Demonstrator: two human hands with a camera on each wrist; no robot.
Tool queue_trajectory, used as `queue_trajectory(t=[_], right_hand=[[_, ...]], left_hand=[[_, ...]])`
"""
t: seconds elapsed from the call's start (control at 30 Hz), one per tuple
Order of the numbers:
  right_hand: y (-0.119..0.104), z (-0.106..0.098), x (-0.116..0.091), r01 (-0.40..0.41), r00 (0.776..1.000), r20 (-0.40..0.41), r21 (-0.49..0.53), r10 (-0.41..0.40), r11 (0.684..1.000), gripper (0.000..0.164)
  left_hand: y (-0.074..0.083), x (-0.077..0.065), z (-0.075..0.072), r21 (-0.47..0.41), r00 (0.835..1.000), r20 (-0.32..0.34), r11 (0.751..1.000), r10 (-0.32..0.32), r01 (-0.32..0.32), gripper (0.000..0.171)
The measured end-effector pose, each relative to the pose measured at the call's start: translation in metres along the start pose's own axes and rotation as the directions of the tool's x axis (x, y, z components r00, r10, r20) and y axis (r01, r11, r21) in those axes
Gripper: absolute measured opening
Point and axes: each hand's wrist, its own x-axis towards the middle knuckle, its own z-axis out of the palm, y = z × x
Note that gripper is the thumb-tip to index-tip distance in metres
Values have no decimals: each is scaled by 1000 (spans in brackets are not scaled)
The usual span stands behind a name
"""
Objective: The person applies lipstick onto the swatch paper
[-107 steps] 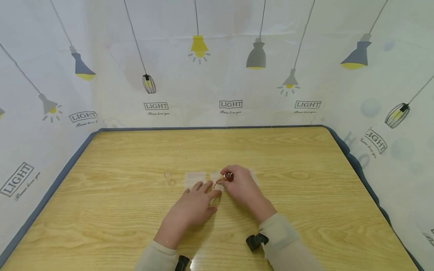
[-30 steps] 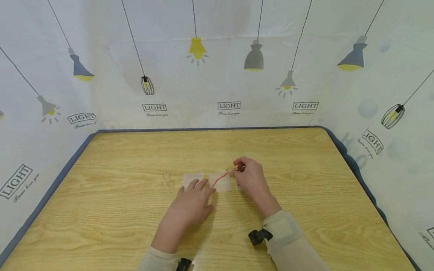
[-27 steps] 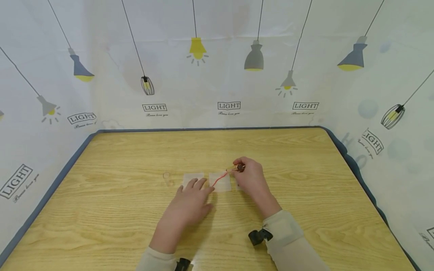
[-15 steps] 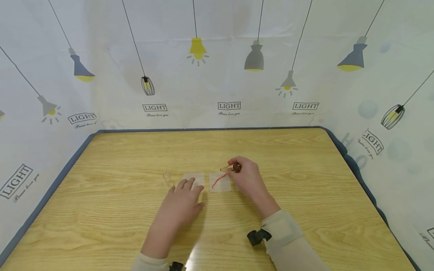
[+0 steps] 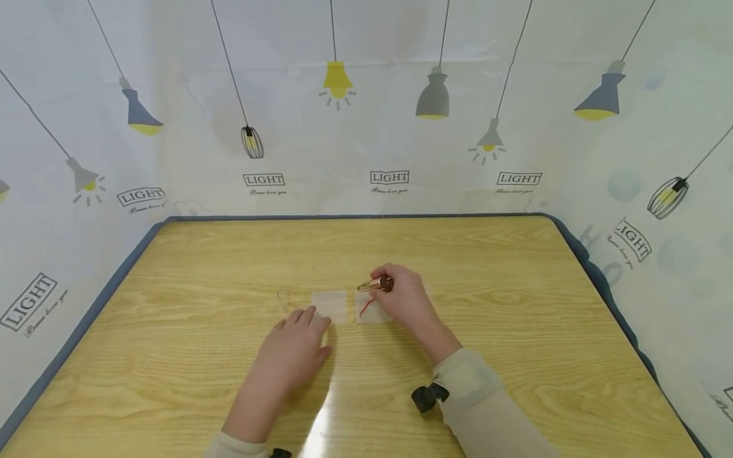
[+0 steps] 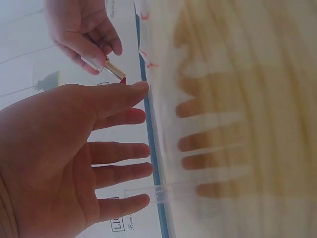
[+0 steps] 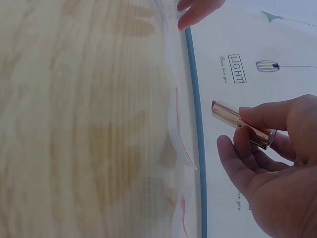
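My right hand (image 5: 408,302) pinches a lipstick (image 5: 378,284) in a shiny rose-gold tube. In the right wrist view its red tip (image 7: 214,104) is bare, with thumb and fingers around the tube. The hand is over the right part of a white paper square (image 5: 363,299), which bears a slanting red streak (image 5: 366,308). My left hand (image 5: 289,353) has its fingers spread and straight in the left wrist view, holding nothing. Its fingertips are at the lower left of another white square (image 5: 332,302), which shows no mark in the head view.
A clear, tube-like piece (image 5: 283,296) lies left of the papers, just beyond my left fingertips. Another marked paper (image 7: 184,213) shows in the right wrist view, mostly covered by my right hand in the head view. A printed wall sheet (image 5: 389,140) surrounds the wooden table (image 5: 172,356).
The red streak on the middle paper has grown from a short mark to a long line. My left hand has slid left and back off that paper; the lipstick has lifted and shifted left.
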Motion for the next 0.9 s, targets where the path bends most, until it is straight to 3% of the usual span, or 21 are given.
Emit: queue_trajectory(t=[0.37, 0.7, 0.9], right_hand=[[0, 10, -3, 32, 998, 54, -17, -31, 999, 27], [-5, 20, -3, 54, 995, 86, -2, -54, 999, 25], [-9, 26, -2, 81, 990, 118, -45, -76, 996, 25]], left_hand=[[-5, -9, 5, 39, 999, -30, 999, 23, -22, 49], [-10, -11, -3, 32, 999, -1, 999, 40, -40, 47], [-14, -11, -5, 39, 998, 5, 997, 67, -67, 51]])
